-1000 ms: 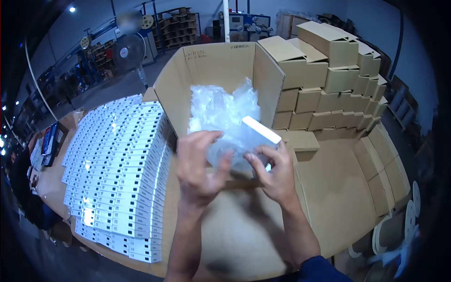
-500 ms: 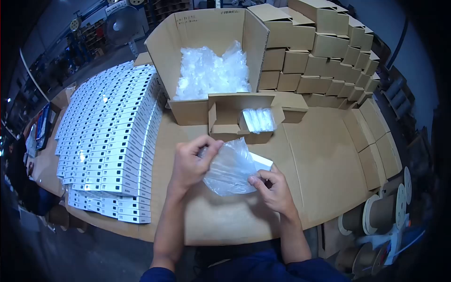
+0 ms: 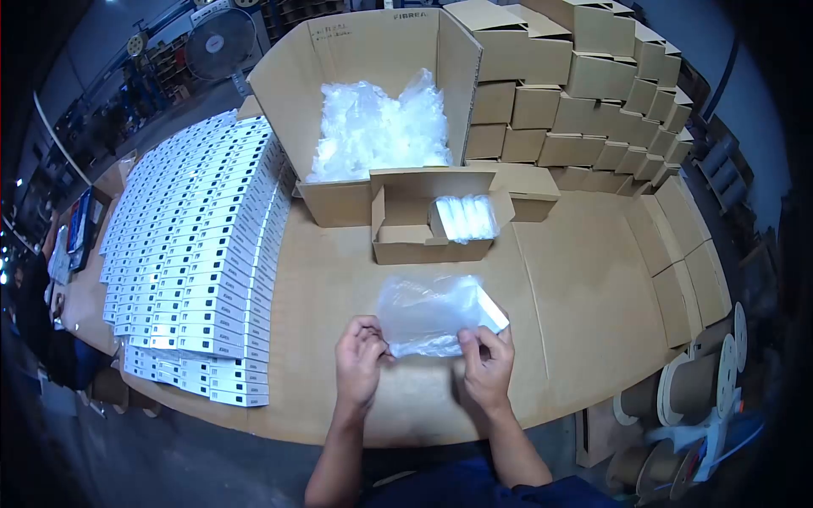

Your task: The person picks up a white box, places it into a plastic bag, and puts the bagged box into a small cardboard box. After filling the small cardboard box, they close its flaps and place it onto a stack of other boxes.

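Note:
A clear plastic bag (image 3: 423,309) is stretched between my two hands above the cardboard-covered table. My left hand (image 3: 361,360) pinches its lower left corner. My right hand (image 3: 487,364) grips the bag's right side together with a small white box (image 3: 491,311), whose upper part shows beyond the fingers. How far the box sits inside the bag cannot be made out. Beyond the hands stands an open small carton (image 3: 415,252), with several bagged white items (image 3: 466,218) upright in its right half. Behind it a large carton (image 3: 343,203) holds a heap of clear bags (image 3: 381,127).
Stacked white boxes (image 3: 195,254) fill the table's left side. Brown cartons (image 3: 584,110) are piled at the back right, and more cartons (image 3: 677,296) line the right edge. Spools (image 3: 694,381) stand beyond that edge. Part of a person (image 3: 34,313) shows at far left.
My left hand has moved down and right, from the bag's top to its lower left corner. The bag is spread flatter and wider. My right hand has shifted slightly down, still with the white box.

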A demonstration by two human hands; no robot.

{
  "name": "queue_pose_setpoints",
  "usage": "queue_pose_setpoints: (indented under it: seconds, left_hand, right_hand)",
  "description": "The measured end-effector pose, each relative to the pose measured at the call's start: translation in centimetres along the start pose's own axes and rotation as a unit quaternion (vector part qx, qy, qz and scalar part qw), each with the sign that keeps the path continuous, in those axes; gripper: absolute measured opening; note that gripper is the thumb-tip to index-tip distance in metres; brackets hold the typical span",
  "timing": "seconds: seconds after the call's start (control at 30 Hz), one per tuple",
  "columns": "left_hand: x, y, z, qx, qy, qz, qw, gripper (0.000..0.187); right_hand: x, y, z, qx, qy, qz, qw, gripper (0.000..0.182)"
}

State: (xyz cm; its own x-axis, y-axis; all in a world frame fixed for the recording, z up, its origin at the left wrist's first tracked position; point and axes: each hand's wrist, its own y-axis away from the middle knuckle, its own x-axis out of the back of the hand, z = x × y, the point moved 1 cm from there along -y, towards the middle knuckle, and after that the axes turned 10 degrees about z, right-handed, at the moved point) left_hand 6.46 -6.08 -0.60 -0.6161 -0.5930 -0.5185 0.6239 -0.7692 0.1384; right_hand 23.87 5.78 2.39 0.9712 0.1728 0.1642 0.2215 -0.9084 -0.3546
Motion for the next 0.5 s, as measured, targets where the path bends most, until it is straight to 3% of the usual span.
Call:
queue_pose_setpoints:
  seconds: [0.07,0.1,0.23,0.3,0.37,0.43,0.5]
  left_hand:
    - [0.9,0.0,-0.4,-0.057,0.048,-0.027,0.997,0.048]
    - [-0.7,0.4,0.7,-0.084,0.001,-0.017,0.996,0.057]
    - [-2.4,-0.2,1.5,0.024,-0.081,-0.053,0.995,0.072]
    - [-3.3,-0.4,1.1,0.006,-0.163,-0.037,0.986,0.061]
    - [-3.7,-0.8,0.1,-0.053,-0.227,-0.032,0.972,0.044]
    - [-3.5,-0.4,-0.4,-0.080,-0.241,-0.006,0.967,0.043]
    - [-3.1,0.1,-0.5,-0.110,-0.288,0.000,0.951,0.043]
  right_hand:
    - [0.5,0.1,0.5,0.025,0.032,0.002,0.999,0.020]
    - [0.6,0.2,1.2,0.016,0.018,-0.001,1.000,0.020]
    - [0.8,0.4,1.1,0.017,0.002,-0.039,0.999,0.012]
    - [0.8,0.5,1.3,0.047,0.004,-0.067,0.997,0.012]
    - [0.9,1.0,2.5,0.001,-0.071,-0.057,0.996,0.014]
    - [1.9,0.3,2.2,-0.036,-0.123,-0.055,0.990,0.026]
    - [4.2,-1.8,2.4,-0.026,-0.063,-0.053,0.996,0.030]
